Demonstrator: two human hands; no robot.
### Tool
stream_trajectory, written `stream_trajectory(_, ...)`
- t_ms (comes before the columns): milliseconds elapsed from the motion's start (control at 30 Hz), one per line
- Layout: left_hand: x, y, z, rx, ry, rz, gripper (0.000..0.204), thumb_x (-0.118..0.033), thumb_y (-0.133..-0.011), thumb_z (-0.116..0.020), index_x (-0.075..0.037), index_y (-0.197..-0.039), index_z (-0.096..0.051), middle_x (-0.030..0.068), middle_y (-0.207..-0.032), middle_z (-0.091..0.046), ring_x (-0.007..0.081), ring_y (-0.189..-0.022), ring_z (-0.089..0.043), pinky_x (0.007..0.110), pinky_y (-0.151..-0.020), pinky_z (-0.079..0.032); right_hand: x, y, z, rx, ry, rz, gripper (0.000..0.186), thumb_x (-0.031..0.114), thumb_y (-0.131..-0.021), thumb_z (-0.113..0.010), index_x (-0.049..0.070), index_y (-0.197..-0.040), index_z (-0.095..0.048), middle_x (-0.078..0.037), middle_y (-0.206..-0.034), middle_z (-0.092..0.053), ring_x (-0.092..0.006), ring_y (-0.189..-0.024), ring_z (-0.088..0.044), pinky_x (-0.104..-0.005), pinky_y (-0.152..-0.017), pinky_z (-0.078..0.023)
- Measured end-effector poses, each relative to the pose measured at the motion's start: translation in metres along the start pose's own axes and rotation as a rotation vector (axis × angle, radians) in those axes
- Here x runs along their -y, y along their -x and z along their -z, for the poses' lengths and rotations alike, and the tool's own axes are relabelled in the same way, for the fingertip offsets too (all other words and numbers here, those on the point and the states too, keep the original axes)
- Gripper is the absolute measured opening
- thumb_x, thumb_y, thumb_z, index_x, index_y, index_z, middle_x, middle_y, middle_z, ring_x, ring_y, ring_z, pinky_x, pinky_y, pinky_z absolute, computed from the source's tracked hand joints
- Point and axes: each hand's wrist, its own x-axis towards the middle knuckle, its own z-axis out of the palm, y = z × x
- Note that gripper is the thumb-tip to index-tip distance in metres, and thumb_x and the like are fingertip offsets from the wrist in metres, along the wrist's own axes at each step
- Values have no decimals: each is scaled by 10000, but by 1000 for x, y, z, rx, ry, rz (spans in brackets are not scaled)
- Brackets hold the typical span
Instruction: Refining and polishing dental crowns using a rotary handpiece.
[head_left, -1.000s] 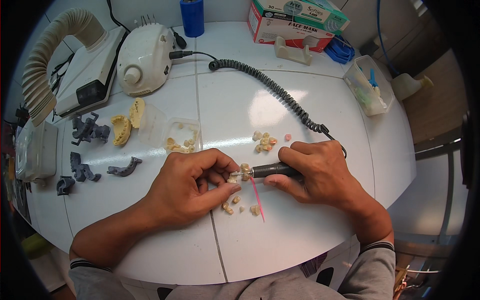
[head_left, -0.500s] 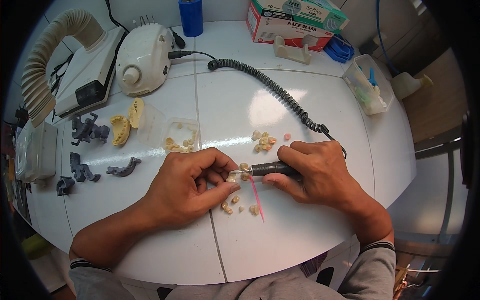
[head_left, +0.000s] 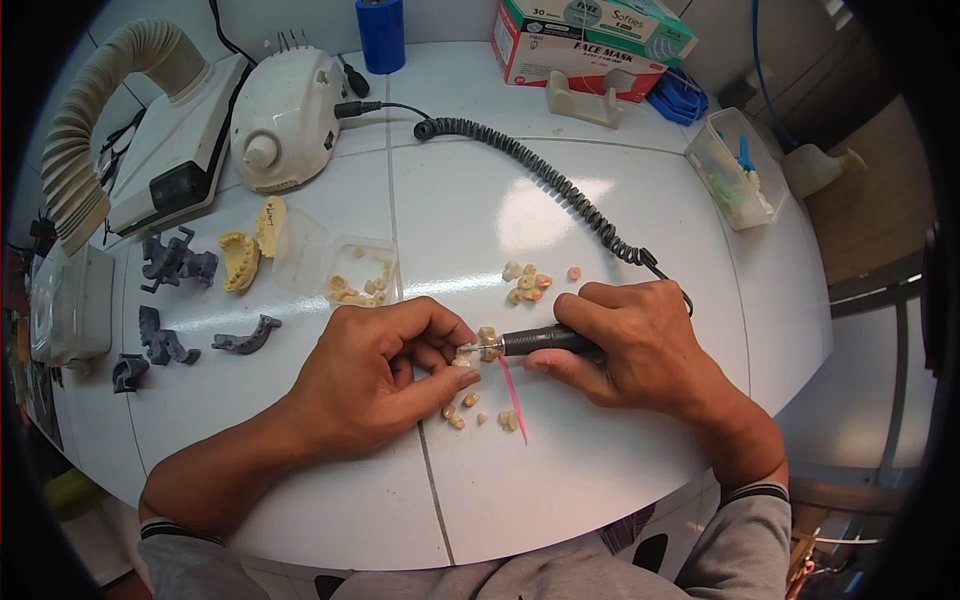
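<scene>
My right hand [head_left: 630,345] is closed around a black rotary handpiece [head_left: 545,341], its metal tip pointing left. Between the thumb and fingers of my left hand [head_left: 385,365] is a small tooth-coloured dental crown [head_left: 463,357], partly covered by the fingers. The bur at the handpiece's tip meets or nearly meets this crown; contact is too small to make out. Just behind the tip sits another crown piece [head_left: 488,334]. Several loose crowns [head_left: 455,414] lie on the table below my left fingertips. A thin pink stick [head_left: 516,405] lies beside a crown [head_left: 508,420] under the handpiece.
A coiled black cord [head_left: 540,165] runs from a white control unit [head_left: 288,120] to the handpiece. At left are grey dental models [head_left: 180,260], yellow casts [head_left: 240,262] and a ribbed hose [head_left: 75,130]. A clear box [head_left: 395,262] holds crowns; more crowns [head_left: 527,282] lie beyond my hands.
Almost nothing differs. Both hands keep the same hold on the crown and the handpiece, and the whole view has shifted very slightly.
</scene>
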Motion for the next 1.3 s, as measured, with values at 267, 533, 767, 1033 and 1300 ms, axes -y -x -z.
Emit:
stream_trajectory(267, -3, -1, 1, 11, -8, 5, 286, -129, -906, -866, 34, -1114, -756, 9, -834, -727, 5, -645, -579, 163, -543, -389, 0, 1, -2, -21, -18, -10, 505, 581, -949, -787, 77, -933, -758, -66, -678, -680, -252, -506, -644, -391, -466, -454)
stream_trajectory(533, -1, -1, 0, -3, -8, -7, 285, -133, -908, -868, 35, -1108, -755, 6, -828, -727, 2, -646, -578, 162, -542, -385, 0, 1, -1, 15, 1, -15, 504, 583, -949, -784, 80, -942, -756, -64, -673, -673, -255, -501, -635, -396, -466, -451)
stream_trajectory(767, -2, -1, 0, 2, 0, 1, 277, -128, -909, -868, 38, -1099, -755, 8, -827, -726, 1, -647, -581, 161, -535, -380, 0, 1, -2, -24, -10, 3, 481, 554, -931, -817, 81, -904, -736, -54, -649, -639, -238, -497, -618, -389, -470, -434)
stream_trajectory(1033, -1, -1, -1, 1, -16, -1, 289, -136, -902, -875, 41, -1097, -755, 17, -819, -730, 7, -639, -590, 167, -529, -387, 1, 1, -3, -33, 8, 16, 472, 533, -909, -851, 75, -892, -736, -45, -632, -618, -216, -490, -604, -375, -469, -419)
stream_trajectory(1300, 3, -1, -2, -12, -20, -50, 283, -130, -904, -873, 41, -1096, -754, 18, -824, -732, 7, -631, -585, 167, -527, -385, 1, 0, -1, -7, -5, 6, 455, 514, -910, -853, 74, -891, -737, -46, -634, -623, -217, -487, -606, -369, -468, -419)
